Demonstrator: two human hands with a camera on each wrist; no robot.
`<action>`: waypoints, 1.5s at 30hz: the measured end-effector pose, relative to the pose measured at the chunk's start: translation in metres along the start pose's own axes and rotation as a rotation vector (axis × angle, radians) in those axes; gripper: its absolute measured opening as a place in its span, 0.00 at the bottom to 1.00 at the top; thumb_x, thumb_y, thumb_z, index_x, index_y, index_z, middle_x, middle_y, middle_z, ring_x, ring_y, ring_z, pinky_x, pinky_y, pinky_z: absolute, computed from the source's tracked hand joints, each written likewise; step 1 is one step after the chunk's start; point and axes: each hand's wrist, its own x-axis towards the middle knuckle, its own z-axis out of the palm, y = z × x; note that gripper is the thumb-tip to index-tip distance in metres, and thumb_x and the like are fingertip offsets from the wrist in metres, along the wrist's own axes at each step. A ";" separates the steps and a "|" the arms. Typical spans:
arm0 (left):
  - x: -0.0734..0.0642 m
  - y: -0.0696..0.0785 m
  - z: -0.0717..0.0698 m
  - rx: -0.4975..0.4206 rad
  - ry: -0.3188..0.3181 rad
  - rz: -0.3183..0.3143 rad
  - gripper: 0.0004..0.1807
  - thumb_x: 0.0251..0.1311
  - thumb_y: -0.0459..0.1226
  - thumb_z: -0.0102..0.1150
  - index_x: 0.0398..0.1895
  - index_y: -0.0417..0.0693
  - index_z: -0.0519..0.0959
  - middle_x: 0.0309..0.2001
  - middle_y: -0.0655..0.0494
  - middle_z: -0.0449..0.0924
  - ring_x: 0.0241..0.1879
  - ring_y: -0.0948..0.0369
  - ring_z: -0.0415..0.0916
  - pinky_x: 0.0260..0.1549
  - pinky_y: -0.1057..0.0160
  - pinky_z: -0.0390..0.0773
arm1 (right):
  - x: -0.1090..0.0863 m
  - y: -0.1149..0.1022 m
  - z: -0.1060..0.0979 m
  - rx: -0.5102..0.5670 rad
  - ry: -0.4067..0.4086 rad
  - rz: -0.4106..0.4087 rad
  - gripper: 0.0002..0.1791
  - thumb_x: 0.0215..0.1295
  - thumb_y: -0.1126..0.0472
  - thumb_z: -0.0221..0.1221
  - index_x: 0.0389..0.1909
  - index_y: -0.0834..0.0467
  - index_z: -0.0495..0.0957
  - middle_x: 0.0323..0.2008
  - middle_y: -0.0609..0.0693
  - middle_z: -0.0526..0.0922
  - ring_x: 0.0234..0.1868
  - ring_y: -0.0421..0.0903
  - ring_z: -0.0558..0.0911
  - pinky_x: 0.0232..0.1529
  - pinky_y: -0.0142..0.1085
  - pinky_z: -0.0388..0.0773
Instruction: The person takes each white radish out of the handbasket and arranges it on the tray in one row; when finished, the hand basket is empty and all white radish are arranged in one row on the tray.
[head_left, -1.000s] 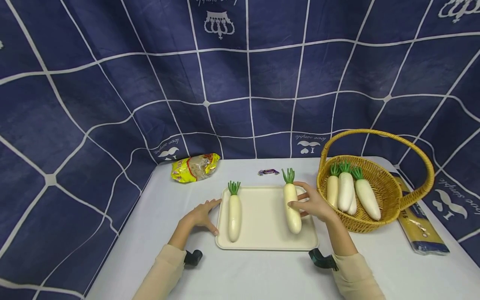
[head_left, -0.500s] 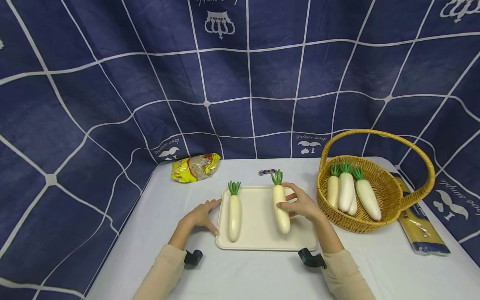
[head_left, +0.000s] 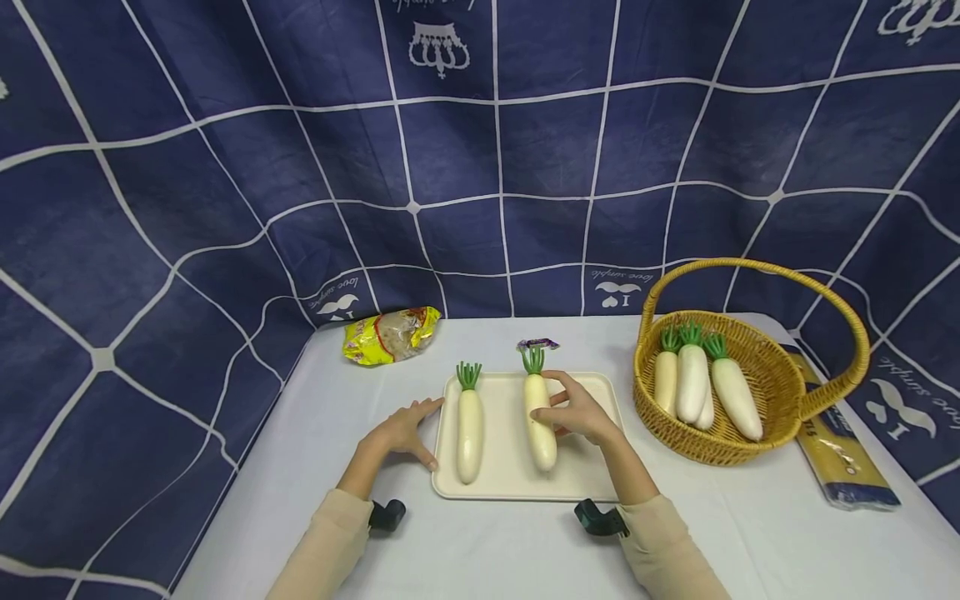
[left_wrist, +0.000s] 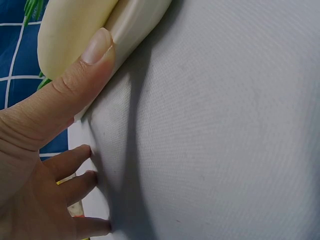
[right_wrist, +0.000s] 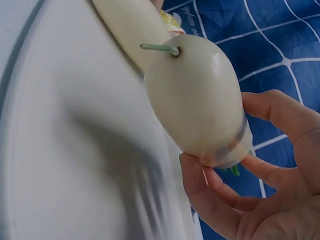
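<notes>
My right hand (head_left: 581,412) pinches a white radish (head_left: 538,429) with green tops between thumb and fingers, over the cream tray (head_left: 498,490). In the right wrist view the radish's blunt end (right_wrist: 195,95) points toward the camera, a thin green stub sticking out of it. A shadow falls on the tray beneath. On the tray's left side lies another white radish (head_left: 469,437), leaves pointing away. My left hand (head_left: 405,432) is spread at the tray's left edge; in the left wrist view its thumb (left_wrist: 97,47) lies against the rim, fingers loosely bent and holding nothing.
A wicker basket (head_left: 783,408) with a tall handle stands at the right, several radishes (head_left: 737,396) inside. Beside it lies a gold-and-blue packet (head_left: 843,458). Toward the back are a yellow snack bag (head_left: 393,336) and a small purple wrapped candy (head_left: 537,343). A blue curtain (head_left: 540,150) hangs behind the table.
My right hand has carried the gripped radish leftward over the tray, closer to the radish lying there. The left hand has stayed in place.
</notes>
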 end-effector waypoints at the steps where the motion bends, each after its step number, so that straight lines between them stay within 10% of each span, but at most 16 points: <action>1: 0.000 0.000 0.000 -0.002 -0.001 0.000 0.63 0.19 0.42 0.83 0.70 0.47 0.60 0.70 0.40 0.55 0.70 0.40 0.49 0.66 0.38 0.52 | 0.001 0.000 0.002 0.006 0.003 0.001 0.43 0.49 0.64 0.66 0.67 0.57 0.58 0.42 0.65 0.70 0.32 0.51 0.78 0.26 0.46 0.84; 45: 0.000 -0.001 0.001 -0.025 -0.001 -0.005 0.63 0.19 0.42 0.82 0.70 0.47 0.60 0.70 0.40 0.55 0.70 0.40 0.48 0.65 0.37 0.50 | 0.017 0.013 0.059 -0.093 0.057 0.007 0.40 0.49 0.60 0.69 0.63 0.62 0.62 0.32 0.60 0.78 0.22 0.47 0.79 0.21 0.39 0.83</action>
